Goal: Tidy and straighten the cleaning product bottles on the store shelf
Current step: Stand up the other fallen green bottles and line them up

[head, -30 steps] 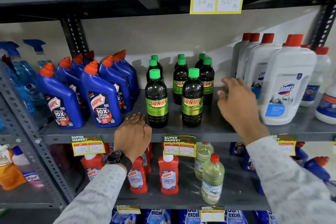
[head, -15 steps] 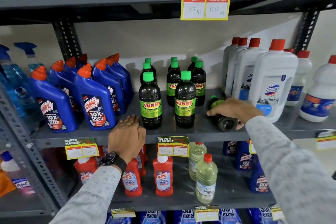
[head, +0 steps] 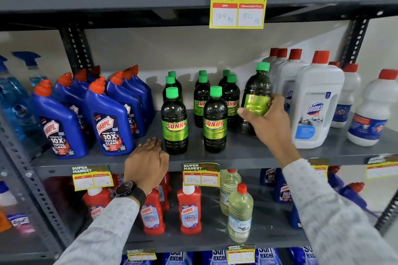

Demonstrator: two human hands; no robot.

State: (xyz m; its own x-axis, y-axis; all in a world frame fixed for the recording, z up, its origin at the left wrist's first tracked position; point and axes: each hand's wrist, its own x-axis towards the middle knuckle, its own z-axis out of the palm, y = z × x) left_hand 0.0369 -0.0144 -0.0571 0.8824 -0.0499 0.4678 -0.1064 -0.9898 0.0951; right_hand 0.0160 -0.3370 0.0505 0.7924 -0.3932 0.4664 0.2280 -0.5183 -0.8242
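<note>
My right hand (head: 267, 118) grips a dark Sunny bottle (head: 257, 90) with a green cap, held nearly upright just right of the other Sunny bottles (head: 174, 122) on the grey middle shelf (head: 247, 153). Those stand in rows of dark bottles with green caps and green labels. My left hand (head: 147, 162) rests flat on the shelf's front edge, beside the front-left Sunny bottle, holding nothing. Blue Harpic bottles (head: 109, 125) with orange caps stand to the left. White Domex bottles (head: 314, 101) with red caps stand to the right, close behind the held bottle.
A yellow price tag (head: 238, 5) hangs from the shelf above. The lower shelf holds red Harpic bottles (head: 188, 211) and clear bottles (head: 240, 217). Blue spray bottles (head: 15, 101) stand at far left. A slotted metal upright (head: 25, 170) runs down the left side.
The Sunny bottle was lying on its side under my right hand; now it is lifted and nearly upright in that hand. My left hand has stayed on the shelf edge.
</note>
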